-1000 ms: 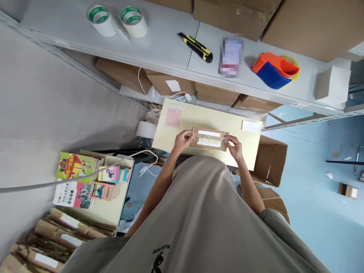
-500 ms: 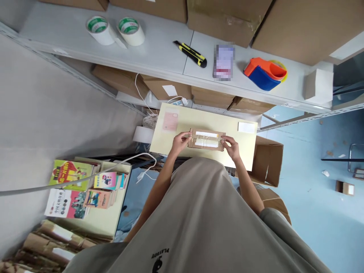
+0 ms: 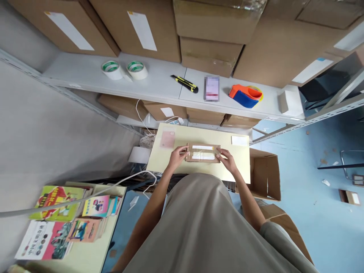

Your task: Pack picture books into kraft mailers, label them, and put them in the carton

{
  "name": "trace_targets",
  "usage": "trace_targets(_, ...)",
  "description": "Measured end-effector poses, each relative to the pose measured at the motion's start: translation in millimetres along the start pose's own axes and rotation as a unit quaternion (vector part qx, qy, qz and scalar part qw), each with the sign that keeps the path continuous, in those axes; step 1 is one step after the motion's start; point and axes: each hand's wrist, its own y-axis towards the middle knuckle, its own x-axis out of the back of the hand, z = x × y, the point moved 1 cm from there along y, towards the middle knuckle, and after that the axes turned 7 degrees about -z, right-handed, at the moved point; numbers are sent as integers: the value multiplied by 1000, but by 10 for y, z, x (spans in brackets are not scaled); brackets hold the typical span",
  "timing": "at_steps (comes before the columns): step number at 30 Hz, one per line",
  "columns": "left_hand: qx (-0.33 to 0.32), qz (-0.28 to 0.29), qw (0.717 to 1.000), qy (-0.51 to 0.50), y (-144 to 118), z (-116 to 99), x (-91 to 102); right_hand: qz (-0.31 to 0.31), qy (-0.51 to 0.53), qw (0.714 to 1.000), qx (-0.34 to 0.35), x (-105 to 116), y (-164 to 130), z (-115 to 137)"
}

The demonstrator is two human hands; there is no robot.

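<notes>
The brown parcel (image 3: 203, 153) lies on the surface (image 3: 241, 167) between both hands; the left hand (image 3: 176, 157) and right hand (image 3: 228, 160) grip its ends.

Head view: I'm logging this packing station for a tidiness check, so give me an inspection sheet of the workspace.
Surface: pale yellow table, mostly bare.
Job's things: brown parcel with white labels, flat on the table.
Clutter: pink slip and white slip on the table; tape rolls, knife, tape dispenser on the shelf; books at lower left.
Hands: left hand and right hand grip the parcel's ends.
Cables: white cable runs in from the left; another hangs under the shelf.
Surroundings: cardboard boxes above, open box beside the table, blue floor.
</notes>
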Motion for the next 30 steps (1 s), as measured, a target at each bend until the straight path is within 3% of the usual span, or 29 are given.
trace_targets(4,-42,-5,997,64,101,-183,45,19,-58,998,19,72,20,225)
trace_targets(7,-90,-24,990,109,282,-466,68,-1,-160,982,103,230,204,599)
trace_targets(10,-171,-27,981,87,596,-966,-30,-61,-262,941,207,478,599,1178)
trace_targets(13,-244,-8,968,58,957,-1641,-288,-114,-357,891,258,698,1141,1825)
trace_targets(17,-303,11,951,59,1289,-2493,-712,-134,-487,845,175,790,1842,2475)
trace_targets(20,-321,33,945,59,1370,-2861,-924,-72,-558,823,73,747,2160,2712)
trace_targets(23,-321,42,945,44,1357,-2928,-991,-23,-590,807,21,720,2262,2771)
trace_targets(26,-298,43,954,14,1266,-2725,-947,-54,-580,812,28,741,2178,2692)
trace_targets(28,-267,38,963,-24,1135,-2482,-885,-94,-529,842,48,749,2014,2568)
trace_targets(30,-232,32,969,-76,931,-2211,-813,-117,-426,894,76,708,1753,2403)
